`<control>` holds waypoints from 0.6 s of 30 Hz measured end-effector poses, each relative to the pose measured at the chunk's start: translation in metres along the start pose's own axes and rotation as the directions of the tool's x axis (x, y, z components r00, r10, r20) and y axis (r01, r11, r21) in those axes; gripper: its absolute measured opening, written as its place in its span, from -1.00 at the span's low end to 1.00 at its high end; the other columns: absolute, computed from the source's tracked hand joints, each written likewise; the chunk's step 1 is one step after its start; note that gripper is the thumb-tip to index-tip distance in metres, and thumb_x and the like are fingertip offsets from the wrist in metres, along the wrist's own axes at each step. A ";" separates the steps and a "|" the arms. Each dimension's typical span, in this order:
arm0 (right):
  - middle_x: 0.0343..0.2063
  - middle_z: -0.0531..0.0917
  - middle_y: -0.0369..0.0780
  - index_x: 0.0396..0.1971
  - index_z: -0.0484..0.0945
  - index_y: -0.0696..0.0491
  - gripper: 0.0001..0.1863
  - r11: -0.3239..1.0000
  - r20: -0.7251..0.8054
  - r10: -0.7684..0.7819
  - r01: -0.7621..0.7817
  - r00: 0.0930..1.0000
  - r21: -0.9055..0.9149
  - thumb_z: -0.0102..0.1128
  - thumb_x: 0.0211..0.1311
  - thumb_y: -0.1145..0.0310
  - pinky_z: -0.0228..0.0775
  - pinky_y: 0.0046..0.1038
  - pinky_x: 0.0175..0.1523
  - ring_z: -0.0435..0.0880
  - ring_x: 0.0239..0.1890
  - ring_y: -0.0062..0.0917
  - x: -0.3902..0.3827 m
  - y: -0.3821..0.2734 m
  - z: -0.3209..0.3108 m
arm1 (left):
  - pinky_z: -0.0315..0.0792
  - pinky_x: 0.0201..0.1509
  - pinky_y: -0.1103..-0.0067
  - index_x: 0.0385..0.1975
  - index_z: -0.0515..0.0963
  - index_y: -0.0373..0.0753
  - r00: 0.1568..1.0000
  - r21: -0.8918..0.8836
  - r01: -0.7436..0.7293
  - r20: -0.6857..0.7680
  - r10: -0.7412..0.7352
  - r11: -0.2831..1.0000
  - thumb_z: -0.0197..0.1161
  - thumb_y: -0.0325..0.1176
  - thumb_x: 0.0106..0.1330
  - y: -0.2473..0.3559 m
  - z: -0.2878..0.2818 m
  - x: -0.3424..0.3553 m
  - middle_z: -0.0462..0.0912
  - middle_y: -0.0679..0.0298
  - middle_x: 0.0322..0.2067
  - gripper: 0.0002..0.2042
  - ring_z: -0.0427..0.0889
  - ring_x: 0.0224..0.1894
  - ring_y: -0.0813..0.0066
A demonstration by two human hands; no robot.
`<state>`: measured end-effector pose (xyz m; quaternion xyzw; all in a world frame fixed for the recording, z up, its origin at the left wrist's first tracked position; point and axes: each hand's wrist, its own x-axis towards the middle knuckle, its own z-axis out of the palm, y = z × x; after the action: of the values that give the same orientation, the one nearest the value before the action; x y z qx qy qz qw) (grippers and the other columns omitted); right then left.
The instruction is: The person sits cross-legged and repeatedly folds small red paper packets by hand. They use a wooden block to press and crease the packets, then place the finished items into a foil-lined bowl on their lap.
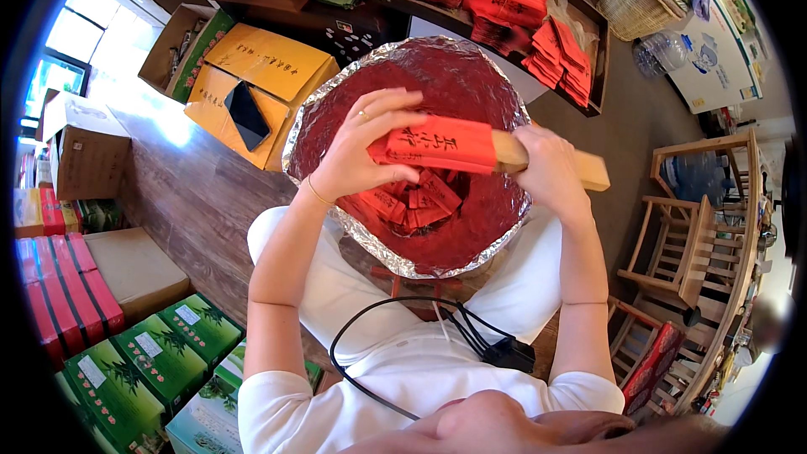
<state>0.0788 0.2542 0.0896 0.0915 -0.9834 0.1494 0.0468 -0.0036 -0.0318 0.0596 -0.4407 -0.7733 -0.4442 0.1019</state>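
Looking down from the head view: left hand (357,151) curled over the near end of a red paper wrapper (437,143), fingers spread on top, thumb under, a ring and a thin bracelet showing. Right hand (546,172) clenched around a wooden block (580,166), pale bare wood jutting past the fist toward the right. Wrapper sleeved around the block's left part, bearing dark characters, held level between both hands, above the middle of a foil-lined round tray (395,261). Tray stained red inside, crinkled silver rim all around, resting on the lap. Heaped at the tray's centre, just under the held wrapper, a pile of folded red packets (416,202), apart from the hands. Beyond the tray's far edge, a wooden tray with stacks of red envelopes (513,0). Off the tray's left edge, on the wooden floor, yellow envelopes (265,59) with a dark phone (246,113) lying on top. Farther left, cardboard boxes (88,151); at the lower left, green boxes (160,353) and red boxes (67,303) side by side. At the right, wooden chairs (698,244). At the upper right, a woven basket (635,0). Below the tray, a black cable (395,311) looping across white clothing.
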 end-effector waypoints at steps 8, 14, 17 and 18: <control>-0.44 0.58 -0.12 -0.41 0.42 0.12 -0.70 0.991 -0.105 0.015 -0.029 0.994 -0.130 0.28 -0.24 0.54 0.42 -0.22 -0.16 0.60 -0.29 -0.20 0.006 -0.004 0.016 | 0.38 -0.34 0.59 -0.26 0.49 -0.32 0.690 -0.415 0.636 -0.071 -0.721 0.650 0.12 -0.21 0.40 -0.027 0.030 -0.007 0.48 0.27 -0.48 -0.75 0.47 -0.40 0.60; -0.51 0.60 -0.11 -0.40 0.40 0.08 -0.66 0.991 -0.027 0.051 -0.054 0.998 -0.119 0.34 -0.23 0.45 0.42 -0.16 -0.30 0.61 -0.39 -0.13 0.008 -0.009 0.024 | 0.19 -0.53 0.63 -0.49 0.52 -0.42 0.689 -0.467 0.506 -0.286 -0.666 0.725 0.12 -0.21 0.41 -0.030 0.047 -0.010 0.38 0.33 -0.71 -0.65 0.22 -0.57 0.78; -0.55 0.60 -0.10 -0.41 0.39 0.08 -0.68 0.991 -0.059 -0.044 0.036 0.997 -0.129 0.31 -0.22 0.44 0.43 -0.17 -0.33 0.62 -0.43 -0.14 0.007 -0.009 0.025 | 0.15 -0.56 0.67 -0.55 0.52 -0.42 0.601 -0.647 0.538 -0.156 -0.784 0.540 0.12 -0.21 0.42 -0.026 0.037 -0.013 0.35 0.47 -0.72 -0.62 0.19 -0.58 0.79; -0.56 0.60 -0.11 -0.41 0.39 0.08 -0.70 0.987 -0.078 -0.090 0.078 0.993 -0.143 0.29 -0.21 0.45 0.44 -0.18 -0.33 0.63 -0.44 -0.15 0.007 -0.009 0.024 | 0.10 -0.58 0.68 -0.63 0.49 -0.41 0.582 -0.683 0.514 -0.168 -0.796 0.520 0.13 -0.21 0.42 -0.022 0.041 -0.014 0.31 0.57 -0.71 -0.58 0.16 -0.59 0.82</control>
<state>0.0725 0.2376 0.0703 0.1230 -0.9839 0.0817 0.1005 -0.0024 -0.0127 0.0151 0.0080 -0.6647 -0.7463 -0.0342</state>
